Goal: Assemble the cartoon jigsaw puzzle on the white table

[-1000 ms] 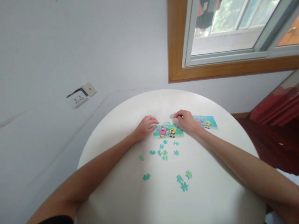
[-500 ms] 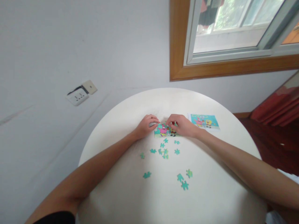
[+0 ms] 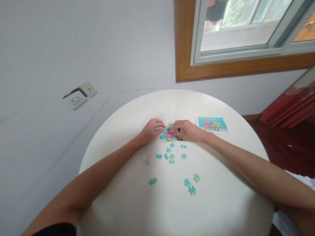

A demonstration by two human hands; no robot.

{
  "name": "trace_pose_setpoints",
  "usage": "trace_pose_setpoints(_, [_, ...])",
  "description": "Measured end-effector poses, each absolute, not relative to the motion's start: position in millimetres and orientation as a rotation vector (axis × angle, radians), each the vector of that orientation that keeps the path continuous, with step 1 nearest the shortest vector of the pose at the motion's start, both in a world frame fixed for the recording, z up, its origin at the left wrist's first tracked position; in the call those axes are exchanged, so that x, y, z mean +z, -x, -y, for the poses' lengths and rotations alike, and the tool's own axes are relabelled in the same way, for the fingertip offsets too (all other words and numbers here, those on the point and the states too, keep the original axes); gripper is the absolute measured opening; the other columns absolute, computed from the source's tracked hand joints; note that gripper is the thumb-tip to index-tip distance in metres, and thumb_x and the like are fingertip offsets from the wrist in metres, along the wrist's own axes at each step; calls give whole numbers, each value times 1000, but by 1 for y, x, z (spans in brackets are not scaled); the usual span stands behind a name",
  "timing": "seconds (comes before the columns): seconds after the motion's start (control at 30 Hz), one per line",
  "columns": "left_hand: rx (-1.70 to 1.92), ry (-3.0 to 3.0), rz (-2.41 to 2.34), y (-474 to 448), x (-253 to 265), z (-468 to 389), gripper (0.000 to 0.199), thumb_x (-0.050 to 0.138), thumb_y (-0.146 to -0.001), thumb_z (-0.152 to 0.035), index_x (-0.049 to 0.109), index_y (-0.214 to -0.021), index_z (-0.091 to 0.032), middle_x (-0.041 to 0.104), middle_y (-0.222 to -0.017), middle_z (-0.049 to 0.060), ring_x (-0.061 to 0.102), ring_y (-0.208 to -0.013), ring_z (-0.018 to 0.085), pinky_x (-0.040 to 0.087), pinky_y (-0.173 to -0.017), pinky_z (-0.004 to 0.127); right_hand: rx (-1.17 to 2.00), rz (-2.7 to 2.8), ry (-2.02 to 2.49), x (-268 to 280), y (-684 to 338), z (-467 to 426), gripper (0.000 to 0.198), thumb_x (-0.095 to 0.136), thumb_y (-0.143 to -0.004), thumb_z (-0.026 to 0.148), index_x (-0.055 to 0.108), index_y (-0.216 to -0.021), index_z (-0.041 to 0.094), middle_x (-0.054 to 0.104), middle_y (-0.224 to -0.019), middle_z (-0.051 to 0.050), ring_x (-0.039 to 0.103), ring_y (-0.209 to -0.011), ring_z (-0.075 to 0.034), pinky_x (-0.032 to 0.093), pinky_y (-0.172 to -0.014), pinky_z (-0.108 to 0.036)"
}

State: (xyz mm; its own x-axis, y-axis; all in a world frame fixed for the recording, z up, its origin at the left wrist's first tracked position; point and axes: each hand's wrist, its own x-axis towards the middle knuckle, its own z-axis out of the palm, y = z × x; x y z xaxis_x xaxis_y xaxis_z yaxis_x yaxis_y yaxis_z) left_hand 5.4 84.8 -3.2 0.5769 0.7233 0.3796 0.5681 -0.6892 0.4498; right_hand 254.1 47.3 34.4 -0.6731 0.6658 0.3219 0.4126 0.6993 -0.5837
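A partly joined jigsaw puzzle (image 3: 168,135) with a pink cartoon figure lies flat on the white round table (image 3: 137,203). At its upper left edge is my left hand (image 3: 152,131), fingers curved and thumb apart from them, the tips touching or close to the edge. My right hand (image 3: 186,131) covers the puzzle's right part, thumb and forefinger pinched together over the middle; what they hold, if anything, is hidden. Just below the puzzle, several loose green jigsaw pieces (image 3: 169,157) lie scattered, some of them overlapping.
Right of my right hand lies a printed picture card (image 3: 213,124) with the same cartoon figures. Closer to me are more loose pieces (image 3: 192,190) and a single piece (image 3: 152,181). Beyond the table stand a wall with a socket (image 3: 75,99) and a wood-framed window (image 3: 183,65).
My right hand's fingertips have shifted left across the puzzle, onto the pink figure. My left hand stays at the left edge. The whole view has shifted slightly.
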Motion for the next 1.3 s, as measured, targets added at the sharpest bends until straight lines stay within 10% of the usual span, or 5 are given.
trace_pose_setpoints(0.73, [798,-2584,-993,-10,-8,-89,20,55,-90,-26,74,-95,-19,69,-103,7,60,-100,22,44,-95,39,904,2548,1238,36,-309,83,12,70,-87,32,67,-93,22,66,-101,-4,63,-91,-19,45,-76,-29])
trace_pose_setpoints(1.3, [827,-2570,-1020,-11,-8,-88,20,55,-90,-24,73,-96,-19,69,-103,7,61,-100,22,45,-96,40,789,2687,1196,29,-307,99,10,54,-89,9,56,-90,19,62,-97,-7,54,-92,-22,45,-82,-37])
